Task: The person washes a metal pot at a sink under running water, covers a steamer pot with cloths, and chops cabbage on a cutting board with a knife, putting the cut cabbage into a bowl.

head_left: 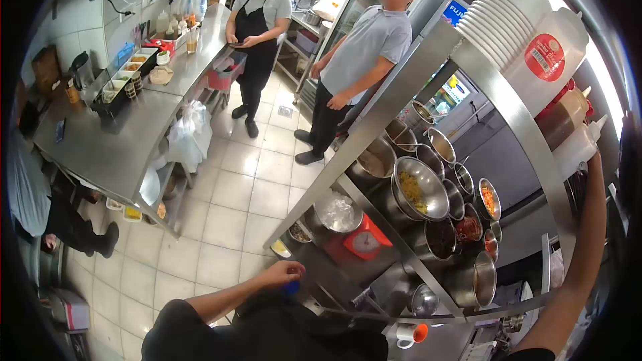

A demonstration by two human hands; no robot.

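My left hand (285,273) is low in front of my body, its fingers curled; something blue (290,287) shows just below it, and I cannot make out whether the hand holds it. On the right, my right arm reaches up to the top shelf (528,120), where my right hand (592,159) is at a white squeeze bottle (576,148), its fingers mostly hidden. Beside that bottle are a brown sauce bottle (562,115), a large jug with a red label (550,59) and stacked white tubs (503,17).
Metal bowls and pots (420,188) of food fill the rack below, near a red scale (366,242). Two people stand ahead on the tiled floor (231,194); another is at the left edge beside the steel counter (107,154). A mug (409,335) is at the bottom.
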